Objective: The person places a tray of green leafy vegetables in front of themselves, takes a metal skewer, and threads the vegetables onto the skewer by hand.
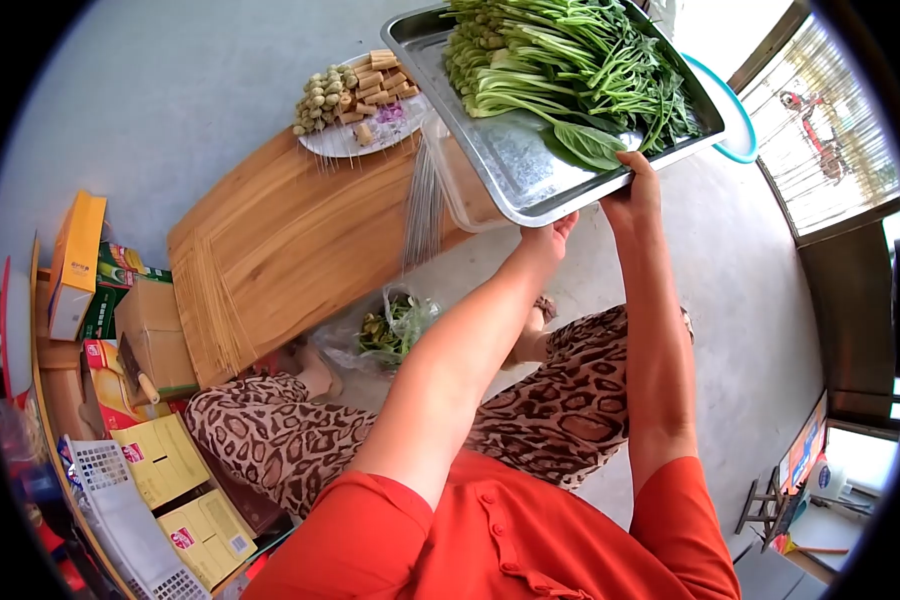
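Observation:
A shallow metal tray [515,170] is raised at the upper right, tilted in view. Bundles of leafy green stems [570,60] lie across it, and one broad leaf [588,143] rests near its front rim. My right hand [638,190] grips the near rim, thumb on top beside that leaf and fingers mostly hidden underneath. Under the near corner, my left hand [550,236] is against the tray's underside, holding it from below with its fingers partly hidden. Behind the tray is a clear plastic container [457,185], partly covered.
A wooden table [290,240] bears thin skewers [423,215] and a plate [395,125] of skewered food pieces. Below it, a plastic bag of greens [395,325] sits on the floor. Boxes [157,335] and a white basket [120,510] stand left. A blue-rimmed round item [738,125] is behind the tray.

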